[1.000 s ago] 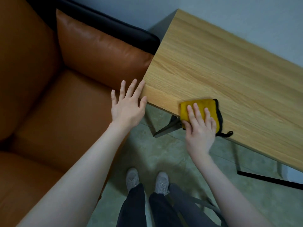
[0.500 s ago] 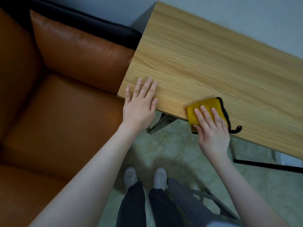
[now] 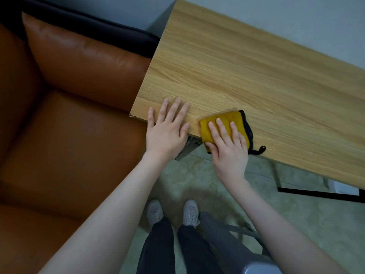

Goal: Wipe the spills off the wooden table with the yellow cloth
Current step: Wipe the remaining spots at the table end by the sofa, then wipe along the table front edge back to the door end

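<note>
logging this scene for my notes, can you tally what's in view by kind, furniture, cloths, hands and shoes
furniture: 2, the wooden table and the orange sofa
cloths: 1, the yellow cloth
hands: 2, the left hand flat on the table's near edge, the right hand pressing on the cloth
shoes: 2, the left shoe and the right shoe
total: 7

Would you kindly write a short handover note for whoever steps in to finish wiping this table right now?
Left hand: open, flat on the near edge of the wooden table, by its corner.
Right hand: open, straight fingers pressing the yellow cloth.
Cloth: folded, on the table's near edge, partly overhanging it, its black loop beside the hand.
Done: cannot tell; no spills show on the visible wood.
Left: probably wipe the remaining tabletop away from this edge.
</note>
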